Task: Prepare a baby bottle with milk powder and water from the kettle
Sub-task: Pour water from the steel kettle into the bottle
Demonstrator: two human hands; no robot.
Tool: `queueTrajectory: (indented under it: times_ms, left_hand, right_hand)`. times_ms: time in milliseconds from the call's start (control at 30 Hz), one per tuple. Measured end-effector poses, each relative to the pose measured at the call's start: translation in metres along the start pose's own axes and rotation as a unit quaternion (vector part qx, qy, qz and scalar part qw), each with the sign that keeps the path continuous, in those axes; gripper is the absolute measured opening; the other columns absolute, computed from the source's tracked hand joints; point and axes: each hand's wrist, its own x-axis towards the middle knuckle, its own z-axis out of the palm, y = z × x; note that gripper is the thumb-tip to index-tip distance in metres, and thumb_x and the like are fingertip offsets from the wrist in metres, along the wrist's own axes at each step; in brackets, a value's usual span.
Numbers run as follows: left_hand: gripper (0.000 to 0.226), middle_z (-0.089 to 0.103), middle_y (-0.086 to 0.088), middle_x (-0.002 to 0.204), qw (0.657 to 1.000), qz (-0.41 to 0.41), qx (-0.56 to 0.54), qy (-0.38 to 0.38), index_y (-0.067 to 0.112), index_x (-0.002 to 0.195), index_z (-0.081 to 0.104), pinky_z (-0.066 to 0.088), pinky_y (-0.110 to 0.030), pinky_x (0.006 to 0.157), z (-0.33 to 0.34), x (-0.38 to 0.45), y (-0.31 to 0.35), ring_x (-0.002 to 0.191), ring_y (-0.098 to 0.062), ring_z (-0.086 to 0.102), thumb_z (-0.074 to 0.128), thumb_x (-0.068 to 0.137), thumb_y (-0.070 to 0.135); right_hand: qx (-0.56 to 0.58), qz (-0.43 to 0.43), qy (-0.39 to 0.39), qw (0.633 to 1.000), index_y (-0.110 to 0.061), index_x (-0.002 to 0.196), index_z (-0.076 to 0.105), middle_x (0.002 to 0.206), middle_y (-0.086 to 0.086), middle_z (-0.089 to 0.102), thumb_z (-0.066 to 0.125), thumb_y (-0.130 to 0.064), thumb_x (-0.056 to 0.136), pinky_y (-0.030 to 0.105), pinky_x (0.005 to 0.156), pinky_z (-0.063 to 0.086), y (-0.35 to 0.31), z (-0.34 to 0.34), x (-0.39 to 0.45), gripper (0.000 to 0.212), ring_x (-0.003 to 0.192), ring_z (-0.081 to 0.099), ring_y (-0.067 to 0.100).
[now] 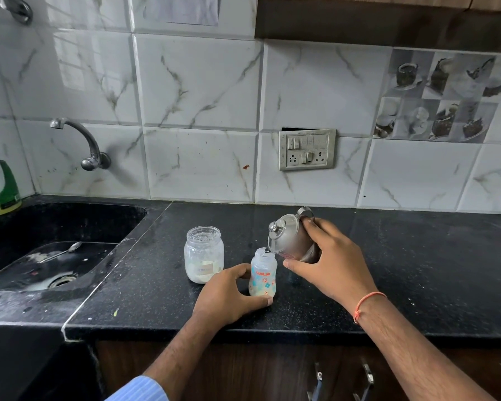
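My left hand (229, 293) wraps the baby bottle (262, 273) on the counter (417, 270), keeping it steady. My right hand (327, 264) grips the tipped kettle (287, 238), spout over the bottle's mouth. I should pour slowly.

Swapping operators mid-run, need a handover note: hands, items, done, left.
Left hand: steadies the small clear printed baby bottle, upright and uncapped on the black stone counter.
Right hand: holds the small steel kettle tilted, spout at the bottle's mouth.
Open glass powder jar: stands left of the bottle.
Done: pale contents in the bottle's bottom.
Left: finish pouring, cap; no cap in view.
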Motion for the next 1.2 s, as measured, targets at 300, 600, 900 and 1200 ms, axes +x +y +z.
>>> queueTrajectory:
  times_ms: [300,600,900,1200]
  left_hand:
    - [0.094,0.071,0.027,0.131,1.000,0.000,0.001,-0.001,0.044,0.139,0.064,0.058,-0.035,0.106,-0.0011,0.0003,0.0004,0.122,0.003,0.064,0.085,0.055,0.080]
    - [0.096,0.071,0.027,0.131,1.000,-0.003,0.003,-0.001,0.044,0.140,0.063,0.058,-0.036,0.106,-0.0002,0.0006,-0.0008,0.123,0.002,0.065,0.085,0.055,0.081]
    - [0.091,0.070,0.029,0.130,1.000,0.003,0.005,0.007,0.044,0.140,0.064,0.056,-0.035,0.108,-0.0003,0.0003,-0.0002,0.123,0.006,0.062,0.087,0.058,0.078]
    - [0.087,0.070,0.030,0.129,1.000,0.004,0.008,0.008,0.044,0.140,0.064,0.055,-0.033,0.109,0.0001,0.0001,-0.0002,0.123,0.006,0.062,0.090,0.062,0.074]
  right_hand:
    - [-0.011,-0.008,-0.002,1.000,-0.021,0.150,0.056,0.146,-0.005,0.058,0.090,-0.055,0.073,0.037,0.105,0.053,0.0008,-0.0001,0.0009,0.092,0.124,0.062,0.023]
    - [-0.018,-0.007,-0.006,1.000,-0.021,0.153,0.054,0.149,-0.006,0.055,0.088,-0.059,0.073,0.037,0.108,0.051,0.0014,0.0005,0.0008,0.095,0.127,0.060,0.023]
    - [-0.015,-0.002,-0.005,1.000,-0.021,0.152,0.054,0.145,-0.006,0.057,0.090,-0.055,0.072,0.040,0.104,0.054,-0.0004,0.0004,0.0004,0.094,0.123,0.062,0.025]
    - [-0.014,-0.001,-0.003,1.000,-0.022,0.153,0.054,0.145,-0.007,0.057,0.090,-0.056,0.071,0.041,0.105,0.053,0.0006,0.0017,0.0003,0.096,0.123,0.061,0.025]
